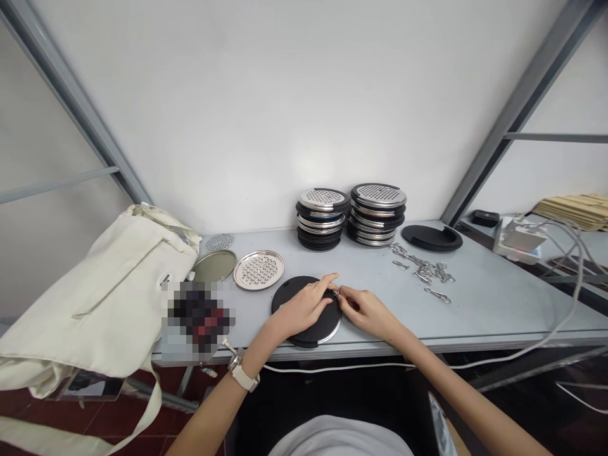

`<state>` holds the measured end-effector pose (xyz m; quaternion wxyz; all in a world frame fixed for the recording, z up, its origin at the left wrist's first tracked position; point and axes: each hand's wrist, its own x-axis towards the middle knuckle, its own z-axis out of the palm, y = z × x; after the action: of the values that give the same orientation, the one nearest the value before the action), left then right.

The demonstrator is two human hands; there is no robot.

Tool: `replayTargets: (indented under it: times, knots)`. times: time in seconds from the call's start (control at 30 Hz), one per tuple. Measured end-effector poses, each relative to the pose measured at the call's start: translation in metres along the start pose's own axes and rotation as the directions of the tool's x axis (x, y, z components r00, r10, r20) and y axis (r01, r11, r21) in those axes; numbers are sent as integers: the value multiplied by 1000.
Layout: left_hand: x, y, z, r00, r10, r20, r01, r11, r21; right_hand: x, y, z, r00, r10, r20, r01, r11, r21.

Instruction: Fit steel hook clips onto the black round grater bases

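A round black disc (299, 326) with a strip of silvery rim showing at its lower right lies near the table's front edge. My left hand (304, 307) rests across its top, fingers stretched toward the right side and thumb apart. At the disc's upper right edge, my right hand (363, 310) pinches a small shiny metal piece, apparently a clip, mostly hidden by the fingertips. The two hands' fingertips nearly meet there. Several loose metal snap clips (422, 269) lie to the right of my right hand. A perforated metal disc (259, 270) lies beyond my left hand.
Two stacks of discs, a left stack (322, 218) and a right stack (377, 215), stand by the wall. Right of them lies a black ring-edged disc (432, 237). A cream bag (95, 297) covers the table's left end. A white cable (577, 285) hangs along the front edge.
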<state>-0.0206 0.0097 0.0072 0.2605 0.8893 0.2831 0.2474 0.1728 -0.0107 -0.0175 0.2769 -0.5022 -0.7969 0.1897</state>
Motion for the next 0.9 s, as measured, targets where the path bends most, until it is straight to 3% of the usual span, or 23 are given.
replayTargets:
  times: [0.33, 0.5, 0.9]
  knots:
    - [0, 3, -1, 1000, -8, 7, 8, 1000, -6, -1, -3, 1, 995, 52, -85, -51, 999, 15]
    - [1, 2, -1, 1000, 0, 8, 0, 1000, -8, -1, 0, 1, 997, 64, -50, -61, 996, 63]
    - [1, 0, 0, 1000, -6, 10, 6, 1000, -2, 0, 3, -1, 1000, -3, 22, 3, 1000, 3]
